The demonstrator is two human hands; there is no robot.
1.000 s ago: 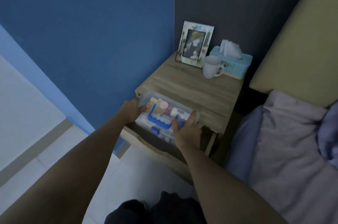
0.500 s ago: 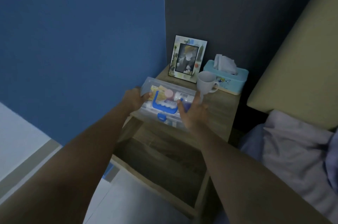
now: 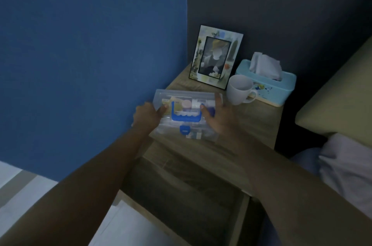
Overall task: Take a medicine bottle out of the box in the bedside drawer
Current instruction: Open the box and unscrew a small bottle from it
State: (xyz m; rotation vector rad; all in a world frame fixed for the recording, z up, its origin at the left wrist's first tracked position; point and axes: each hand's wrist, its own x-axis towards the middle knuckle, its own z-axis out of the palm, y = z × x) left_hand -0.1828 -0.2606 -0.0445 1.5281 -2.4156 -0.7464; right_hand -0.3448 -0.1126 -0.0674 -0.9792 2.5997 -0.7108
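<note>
out of the open wooden bedside drawer (image 3: 187, 195) already, and resting, or nearly so, on the front of the wood-grain nightstand top (image 3: 251, 125): the clear plastic box with blue handle and blue latch (image 3: 186, 114), lid apparently shut. gripped at both ends, left hand (image 3: 148, 117) curled round the left end with thumb on the lid, right hand (image 3: 218, 119) clasping the right end, fingers spread over the lid. inside, dimly seen through the lid, small white medicine bottles (image 3: 196, 104), none taken out yet. left to do, by the look of it: free a hand, undo the latch, lift the lid, pick one bottle. close behind the box, a white ceramic mug (image 3: 239, 92), a standing picture frame (image 3: 216, 59) and a light-blue tissue box (image 3: 267, 82), crowding the room for a lid swinging back.
</note>
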